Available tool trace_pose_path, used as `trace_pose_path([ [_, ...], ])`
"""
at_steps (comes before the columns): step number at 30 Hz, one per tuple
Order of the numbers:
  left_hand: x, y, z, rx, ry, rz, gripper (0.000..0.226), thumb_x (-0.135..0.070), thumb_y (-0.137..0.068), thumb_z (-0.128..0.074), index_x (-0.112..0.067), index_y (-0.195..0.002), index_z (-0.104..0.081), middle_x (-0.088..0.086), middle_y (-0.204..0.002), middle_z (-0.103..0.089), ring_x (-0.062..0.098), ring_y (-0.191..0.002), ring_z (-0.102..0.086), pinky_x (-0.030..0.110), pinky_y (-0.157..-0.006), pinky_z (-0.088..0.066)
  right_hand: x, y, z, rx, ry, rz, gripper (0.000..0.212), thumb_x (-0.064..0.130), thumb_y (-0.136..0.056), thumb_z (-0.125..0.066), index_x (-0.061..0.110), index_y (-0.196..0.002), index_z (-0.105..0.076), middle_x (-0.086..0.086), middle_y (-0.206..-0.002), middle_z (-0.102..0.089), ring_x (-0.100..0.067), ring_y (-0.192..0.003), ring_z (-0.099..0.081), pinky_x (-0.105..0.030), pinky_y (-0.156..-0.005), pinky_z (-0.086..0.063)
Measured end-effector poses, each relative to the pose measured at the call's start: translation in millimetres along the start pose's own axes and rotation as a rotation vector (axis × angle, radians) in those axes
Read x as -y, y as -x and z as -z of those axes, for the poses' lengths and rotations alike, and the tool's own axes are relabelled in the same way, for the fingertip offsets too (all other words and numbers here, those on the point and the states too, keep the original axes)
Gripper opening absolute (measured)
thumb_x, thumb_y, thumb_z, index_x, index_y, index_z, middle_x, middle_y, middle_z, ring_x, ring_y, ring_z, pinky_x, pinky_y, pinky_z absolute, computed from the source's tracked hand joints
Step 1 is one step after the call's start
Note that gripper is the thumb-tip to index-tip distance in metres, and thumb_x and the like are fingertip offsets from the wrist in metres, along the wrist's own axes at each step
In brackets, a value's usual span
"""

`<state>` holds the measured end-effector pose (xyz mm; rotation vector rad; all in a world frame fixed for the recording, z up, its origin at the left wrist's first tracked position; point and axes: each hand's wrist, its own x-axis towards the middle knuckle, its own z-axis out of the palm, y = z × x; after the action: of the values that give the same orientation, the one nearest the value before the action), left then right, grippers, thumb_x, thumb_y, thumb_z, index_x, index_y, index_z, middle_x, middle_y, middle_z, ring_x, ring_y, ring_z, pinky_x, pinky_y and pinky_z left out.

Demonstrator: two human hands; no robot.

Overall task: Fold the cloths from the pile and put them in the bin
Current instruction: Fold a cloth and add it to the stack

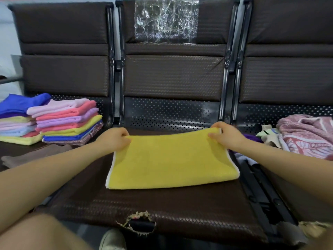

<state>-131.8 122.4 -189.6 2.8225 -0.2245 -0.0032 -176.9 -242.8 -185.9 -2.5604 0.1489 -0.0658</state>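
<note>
yellow cloth (171, 159) lies folded on the middle seat (162, 204) of a row of dark brown chairs, its folded edge toward the person and its open edge toward the chair back. a thin white trim shows along both short sides. the left hand (115, 138) pinches the far left corner, fingers curled over the edge with the thumb on top. the right hand (223, 135) pinches the far right corner the same way, so both hands are clamped on the cloth's far edge and the body of the cloth stretches out between them and toward the person. the far edge looks slightly lifted at the corners, while the near part rests flat on the seat.

on the left seat sit two stacks of folded cloths (66, 121), touching one another, in pink, lilac, yellow and blue, with a blue one on top of the far stack. a brownish cloth (36, 156) lies flat just in front of them. on the right seat lies a loose pile (306, 138) of crumpled cloths, mostly pink and white, with a bit of purple and a pale piece at its left side. crinkled clear plastic (165, 20) covers part of the middle chair back. the front edge of the middle seat has a torn hole (138, 223). a shoe (111, 240) shows at the bottom.
</note>
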Motion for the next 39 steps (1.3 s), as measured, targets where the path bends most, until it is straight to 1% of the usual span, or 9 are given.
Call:
trace_pose_path([
  [4,8,-3,-27,0.235,-0.127,0.152,0.058,-0.038,-0.090,-0.057,-0.017,-0.140,-0.039,0.008,-0.137,-0.047,0.023,-0.118,-0.052,0.030,-0.091,-0.046,-23,10,-16,0.198,0.096,-0.188,0.067,0.039,-0.089,-0.063,0.007,-0.142,-0.038,-0.014,-0.123,-0.056,-0.021,-0.097,-0.058,-0.024,-0.067,-0.041],
  [7,6,0,-42,0.199,-0.094,0.206,0.069,-0.041,-0.090,-0.057,-0.018,-0.147,-0.026,0.013,-0.144,-0.037,0.027,-0.122,-0.049,0.031,-0.090,-0.046,-38,15,-20,0.235,0.138,-0.259,0.044,0.043,-0.086,-0.065,0.002,-0.102,-0.066,-0.010,-0.090,-0.066,-0.019,-0.077,-0.060,-0.019,-0.052,-0.043],
  [10,4,6,-43,0.153,0.052,0.317,0.077,-0.039,-0.088,-0.060,-0.016,-0.150,-0.019,0.016,-0.145,-0.035,0.030,-0.119,-0.051,0.031,-0.082,-0.047,-37,17,-22,0.261,0.090,-0.318,0.045,0.050,-0.082,-0.068,0.010,-0.068,-0.053,-0.002,-0.066,-0.054,-0.012,-0.059,-0.055,-0.018,-0.038,-0.037],
  [16,3,13,-37,0.195,0.259,0.536,0.060,-0.034,-0.091,-0.057,-0.003,-0.139,-0.040,0.014,-0.128,-0.052,0.027,-0.105,-0.056,0.030,-0.073,-0.047,-33,19,-24,0.293,-0.112,-0.395,0.050,0.044,-0.080,-0.073,0.004,-0.101,-0.054,-0.003,-0.085,-0.054,-0.014,-0.072,-0.055,-0.024,-0.046,-0.040],
  [24,2,24,-46,0.215,0.577,0.556,0.040,-0.024,-0.097,-0.049,-0.004,-0.132,-0.050,0.014,-0.124,-0.057,0.029,-0.110,-0.056,0.037,-0.091,-0.046,-30,18,-19,0.311,-0.683,-0.701,0.057,0.018,-0.071,-0.081,0.013,-0.121,-0.054,-0.011,-0.110,-0.064,-0.024,-0.087,-0.064,-0.030,-0.058,-0.054],
  [29,-7,28,-43,0.222,1.074,0.611,0.023,-0.021,-0.103,-0.038,-0.006,-0.112,-0.052,0.014,-0.106,-0.059,0.026,-0.094,-0.058,0.038,-0.083,-0.044,19,6,7,0.199,-0.793,-0.515,0.038,0.020,-0.093,-0.059,0.007,-0.128,-0.051,-0.010,-0.106,-0.064,-0.023,-0.086,-0.062,-0.032,-0.063,-0.051],
  [32,-9,29,-39,0.241,1.185,0.669,0.035,-0.031,-0.105,-0.029,-0.007,-0.093,-0.051,0.012,-0.092,-0.055,0.023,-0.080,-0.053,0.037,-0.076,-0.042,67,10,7,0.241,-0.855,-0.399,0.025,0.017,-0.097,-0.052,0.011,-0.121,-0.050,-0.009,-0.097,-0.063,-0.019,-0.079,-0.061,-0.030,-0.057,-0.051],
  [36,-2,33,-28,0.247,1.210,0.691,0.044,-0.035,-0.104,-0.027,-0.002,-0.122,-0.050,0.014,-0.103,-0.057,0.026,-0.093,-0.054,0.040,-0.085,-0.041,127,13,-21,0.332,-0.751,-0.243,0.027,0.014,-0.093,-0.056,0.004,-0.117,-0.051,-0.017,-0.106,-0.063,-0.026,-0.091,-0.063,-0.034,-0.072,-0.055],
  [39,3,37,-22,0.247,1.220,0.713,0.049,-0.036,-0.104,-0.027,-0.001,-0.131,-0.047,0.015,-0.102,-0.058,0.026,-0.088,-0.056,0.039,-0.084,-0.044,164,19,-53,0.413,-0.707,-0.169,0.008,0.013,-0.093,-0.056,0.006,-0.096,-0.054,-0.011,-0.082,-0.057,-0.019,-0.071,-0.057,-0.028,-0.060,-0.049],
])
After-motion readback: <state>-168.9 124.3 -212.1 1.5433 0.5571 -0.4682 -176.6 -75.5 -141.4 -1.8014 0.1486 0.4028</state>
